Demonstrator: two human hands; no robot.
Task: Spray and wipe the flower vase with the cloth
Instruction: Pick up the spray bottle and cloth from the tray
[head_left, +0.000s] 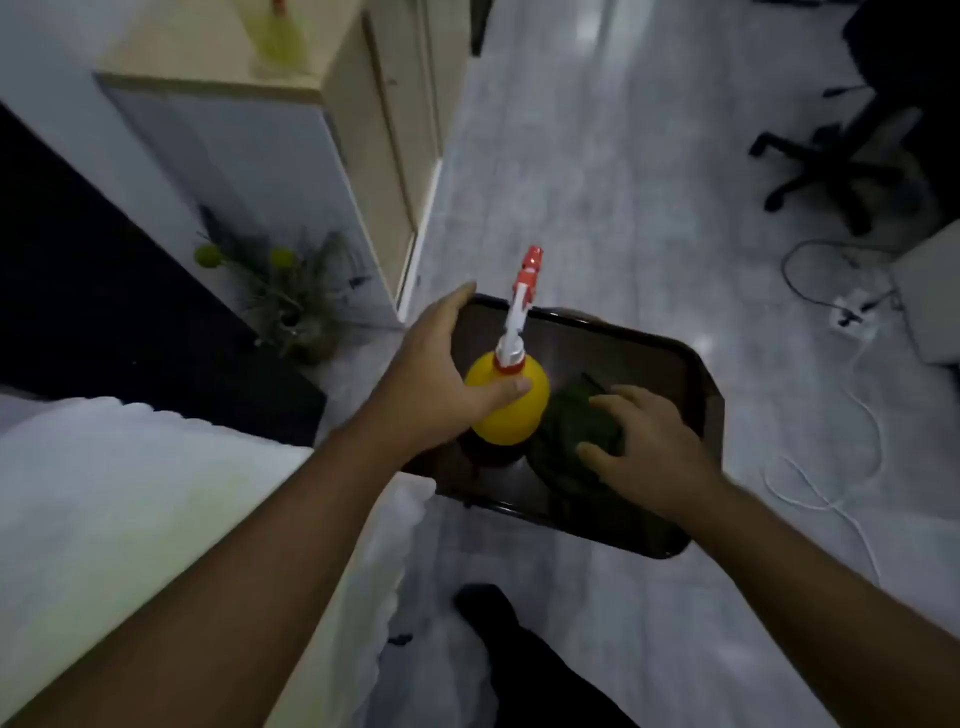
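At far left, the flower vase (306, 332) with its spiky green stems stands on the floor against the pale cabinet (322, 171), well apart from your hands. Your left hand (441, 384) wraps the round, smooth yellow spray bottle (511, 410), thumb across its shoulder. The bottle stands in a dark, glossy, round-cornered tray (691, 374). Beside it, your right hand (644, 447) curls loosely onto the crumpled green cloth (576, 426).

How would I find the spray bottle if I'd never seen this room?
Look for the dark tray low over the grey floor. On its left side stands the spray bottle, with the left hand around it. It has a round yellow body and a red-and-white nozzle, unlike the dark green cloth beside it.
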